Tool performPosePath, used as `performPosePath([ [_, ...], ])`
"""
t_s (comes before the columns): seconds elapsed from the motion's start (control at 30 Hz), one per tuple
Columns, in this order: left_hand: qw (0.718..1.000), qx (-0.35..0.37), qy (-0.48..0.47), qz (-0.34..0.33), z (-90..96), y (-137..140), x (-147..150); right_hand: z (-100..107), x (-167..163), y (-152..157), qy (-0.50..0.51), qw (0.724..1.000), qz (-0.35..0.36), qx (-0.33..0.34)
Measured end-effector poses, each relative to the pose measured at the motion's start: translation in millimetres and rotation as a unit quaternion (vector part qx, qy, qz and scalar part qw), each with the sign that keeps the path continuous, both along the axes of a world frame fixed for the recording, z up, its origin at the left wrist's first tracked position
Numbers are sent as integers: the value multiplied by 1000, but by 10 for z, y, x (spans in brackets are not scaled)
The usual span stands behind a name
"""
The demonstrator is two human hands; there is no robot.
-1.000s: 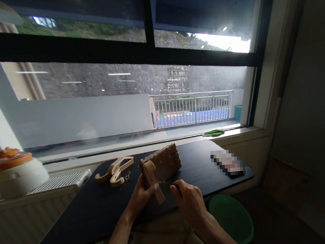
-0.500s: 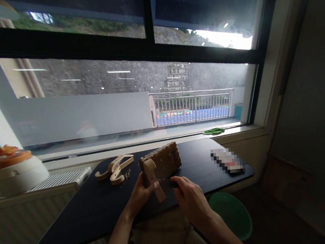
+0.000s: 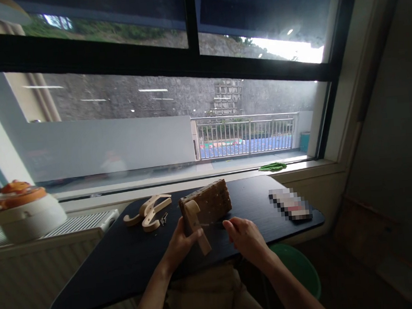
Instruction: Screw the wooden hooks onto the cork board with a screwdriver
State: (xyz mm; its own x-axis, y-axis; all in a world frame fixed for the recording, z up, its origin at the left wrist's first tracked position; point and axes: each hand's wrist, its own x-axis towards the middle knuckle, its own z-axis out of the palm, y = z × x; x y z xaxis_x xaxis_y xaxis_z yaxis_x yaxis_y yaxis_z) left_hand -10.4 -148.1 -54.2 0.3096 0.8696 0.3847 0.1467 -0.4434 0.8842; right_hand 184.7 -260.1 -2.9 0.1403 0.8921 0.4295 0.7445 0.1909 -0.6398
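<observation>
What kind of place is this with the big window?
Probably a room in a home or school; I can't tell which. The big window looks out on a railing, and a radiator stands below the window, with a dark table beside it.

Inspected for text: none legible. Banner behind the railing, ahead and to the right of the left hand and its grip: marks resembling lettering, too small to read. Brown block at that grip: dark marks near its right end, undecipherable. Phone, right of the right hand: pixelated, unreadable.
</observation>
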Motion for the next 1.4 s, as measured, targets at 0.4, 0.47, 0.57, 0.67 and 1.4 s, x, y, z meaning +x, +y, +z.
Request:
performPosePath([
  [0.4,1000,-17,-9,-4,36,-42,-3,19,-148,-152,14,999,19,39],
  [0.47,1000,-15,-9,-1,40,-46,-4,7,-161,-184,-10,998,35,55],
  [0.57,1000,-8,-12,-1,39,-41,-1,3,-199,-199,-50,996,39,70],
  [0.67,1000,-4,-17,-3,27,-23,9,22,-261,-184,-74,995,15,70],
  [1.4,1000,-9,-23,-17,33,-51,8,-21,-295,-269,-29,996,59,64],
])
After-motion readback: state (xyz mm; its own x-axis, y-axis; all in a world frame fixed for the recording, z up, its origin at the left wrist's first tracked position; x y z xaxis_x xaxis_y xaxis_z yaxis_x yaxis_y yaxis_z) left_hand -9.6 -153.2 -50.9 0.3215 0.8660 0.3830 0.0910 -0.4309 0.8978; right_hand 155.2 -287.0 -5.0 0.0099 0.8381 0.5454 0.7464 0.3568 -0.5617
